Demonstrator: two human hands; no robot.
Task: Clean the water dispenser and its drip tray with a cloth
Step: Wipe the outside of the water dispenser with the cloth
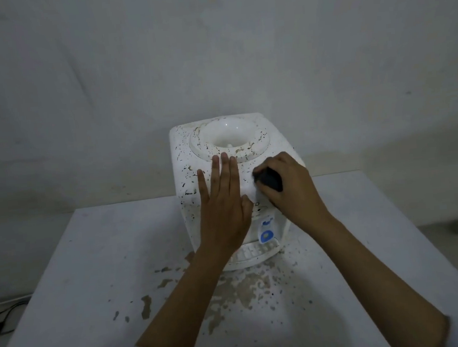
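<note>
While clutching cloth (pixel 269 179), hands (pixel 292 193) mid-dispenser (pixel 183 160)

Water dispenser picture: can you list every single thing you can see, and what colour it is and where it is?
water dispenser: one, white with dark specks, at the back of the table
drip tray: one, white, at the dispenser's front foot
sticker: one, blue and white, on the dispenser's front
cloth: one, dark, on the dispenser's top right
table: one, pale grey, splattered with brownish stains in front of the dispenser
wall: one, whitish, behind
cables: dark, far left below the table
left hand: flat on the dispenser's top
right hand: gripping the cloth
</note>
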